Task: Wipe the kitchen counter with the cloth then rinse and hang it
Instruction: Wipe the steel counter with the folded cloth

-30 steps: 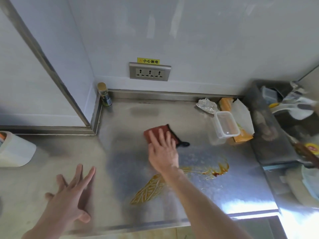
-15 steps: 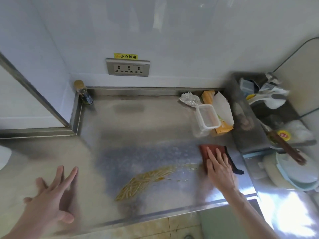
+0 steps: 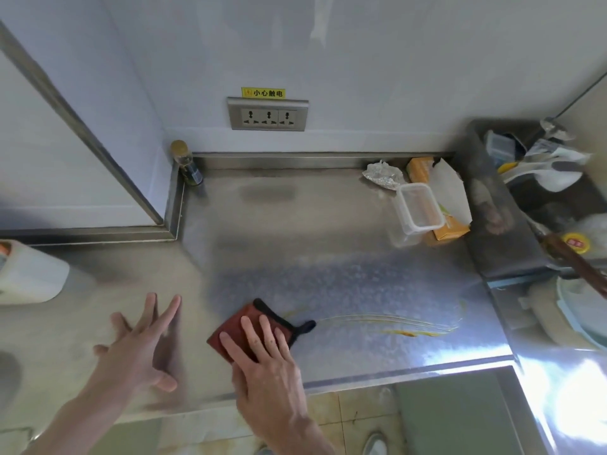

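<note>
A dark red cloth (image 3: 235,326) with a black edge and loop lies flat on the steel kitchen counter (image 3: 328,257), near its front edge. My right hand (image 3: 266,359) presses flat on the cloth, fingers spread over it. My left hand (image 3: 141,349) rests open on the counter to the left of the cloth, fingers apart, holding nothing. Thin brown sauce streaks (image 3: 404,325) run across the counter to the right of the cloth.
A small bottle (image 3: 187,164) stands in the back left corner. A clear plastic container (image 3: 417,208), an orange box (image 3: 443,229) and crumpled foil (image 3: 382,175) sit at the back right. A white jug (image 3: 26,274) is at left. A sink (image 3: 558,208) with dishes lies at right.
My right hand has swept the cloth from the counter's right side to the left front, smearing the brown spill into thin streaks. My left hand has stayed open on the counter.
</note>
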Demonstrator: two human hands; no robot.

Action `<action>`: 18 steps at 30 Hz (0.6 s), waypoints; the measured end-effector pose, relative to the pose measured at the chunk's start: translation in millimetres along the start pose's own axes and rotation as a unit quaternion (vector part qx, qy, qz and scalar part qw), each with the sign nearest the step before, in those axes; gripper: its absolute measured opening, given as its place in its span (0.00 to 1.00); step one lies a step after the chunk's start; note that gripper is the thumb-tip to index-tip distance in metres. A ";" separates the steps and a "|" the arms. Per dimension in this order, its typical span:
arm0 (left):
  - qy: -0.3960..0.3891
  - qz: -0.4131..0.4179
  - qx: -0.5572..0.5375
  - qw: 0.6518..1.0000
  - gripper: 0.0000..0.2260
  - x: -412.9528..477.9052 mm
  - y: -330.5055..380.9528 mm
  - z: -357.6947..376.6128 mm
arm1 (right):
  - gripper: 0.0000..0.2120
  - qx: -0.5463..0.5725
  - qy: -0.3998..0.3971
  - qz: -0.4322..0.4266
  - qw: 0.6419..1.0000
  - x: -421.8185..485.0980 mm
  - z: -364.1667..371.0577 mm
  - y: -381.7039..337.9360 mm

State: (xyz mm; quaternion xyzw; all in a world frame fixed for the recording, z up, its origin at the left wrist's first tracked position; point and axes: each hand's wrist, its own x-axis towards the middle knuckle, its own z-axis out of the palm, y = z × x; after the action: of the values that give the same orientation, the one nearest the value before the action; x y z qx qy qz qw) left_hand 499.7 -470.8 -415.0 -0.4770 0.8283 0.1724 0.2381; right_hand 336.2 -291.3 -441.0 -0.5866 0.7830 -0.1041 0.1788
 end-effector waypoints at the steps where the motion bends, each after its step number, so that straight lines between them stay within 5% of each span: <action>1: 0.000 0.002 -0.001 1.000 0.69 0.3 -0.4 0.1 | 0.25 -0.002 0.011 -0.015 1.000 -4.9 -1.7 8.2; 4: 0.004 0.006 -0.002 1.000 0.68 0.8 -1.0 0.8 | 0.24 -0.002 0.034 0.028 0.999 -19.6 -14.7 64.8; 9: -0.003 0.003 0.001 1.000 0.68 0.8 0.2 1.1 | 0.26 -0.029 0.018 0.269 0.963 -52.4 -56.5 179.5; 12: -0.013 -0.002 0.004 1.000 0.67 1.0 1.6 -0.6 | 0.26 0.007 0.039 0.357 0.933 -34.0 -59.4 187.8; 18: -0.020 -0.009 0.001 1.000 0.67 1.1 4.9 -3.6 | 0.27 0.001 0.015 0.186 0.982 14.7 -16.0 62.1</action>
State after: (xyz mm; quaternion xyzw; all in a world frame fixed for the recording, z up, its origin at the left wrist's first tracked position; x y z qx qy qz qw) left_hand 494.2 -471.0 -412.3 -0.4810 0.8191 0.1789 0.2563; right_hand 271.4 -288.1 -451.8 -0.4292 0.8808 -0.0787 0.1840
